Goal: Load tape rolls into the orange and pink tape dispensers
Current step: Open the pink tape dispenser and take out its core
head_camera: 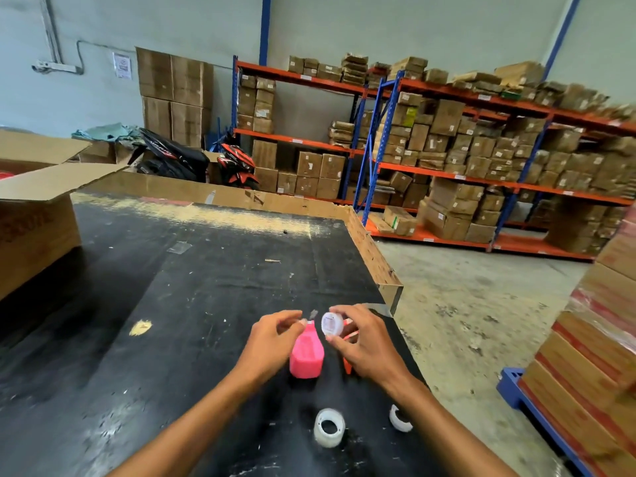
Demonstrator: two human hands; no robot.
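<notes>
**Tape roll held above pink dispenser, two rolls waiting on the table**

Black table [192, 304], scuffed and flecked with pale debris. Right hand [364, 342] grips a white tape roll [332, 324] between thumb and fingers, flat face turned left, roll lifted just right of the pink dispenser's far tip. Left hand [272, 339] has fingertips pinched together close to the roll's left side; blurred, so cannot tell whether they hold a strip of tape end.

Pink dispenser [306, 356] lies on the table between the two hands, narrow end pointing far. Orange dispenser [348, 366] mostly hidden under the right hand, only slivers showing.

Two more rolls lie near the table's near edge: a loose roll [328, 427] at centre, a second roll [400, 418] to its right, partly behind the right forearm.

Open cardboard box [38, 215] at far left.
</notes>
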